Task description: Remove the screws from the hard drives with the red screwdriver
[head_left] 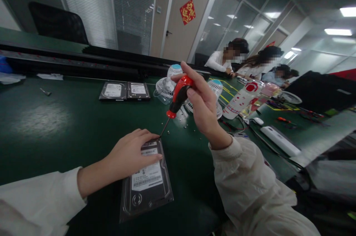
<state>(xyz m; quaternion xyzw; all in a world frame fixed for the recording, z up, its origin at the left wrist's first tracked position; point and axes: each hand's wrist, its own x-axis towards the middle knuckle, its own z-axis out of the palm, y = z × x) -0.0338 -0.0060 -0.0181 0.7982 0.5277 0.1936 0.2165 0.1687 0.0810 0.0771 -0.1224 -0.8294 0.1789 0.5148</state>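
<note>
A hard drive (150,182) with a white label lies on the green table, its far end partly under my left hand (133,150). That hand rests flat on the drive, fingers stretched over the far edge and thumb across the label. My right hand (201,106) grips a red and black screwdriver (179,97) by its handle. The tool leans, its tip touching the drive's far right corner near my left fingertips. Several small screws (185,127) are scattered on the table beyond the drive.
Two more hard drives (112,90) lie side by side at the back. White fans (165,87), a patterned bottle (241,100), a power strip (280,141) and cables are to the right. Another screwdriver (283,120) lies farther right. Several people (222,59) sit beyond.
</note>
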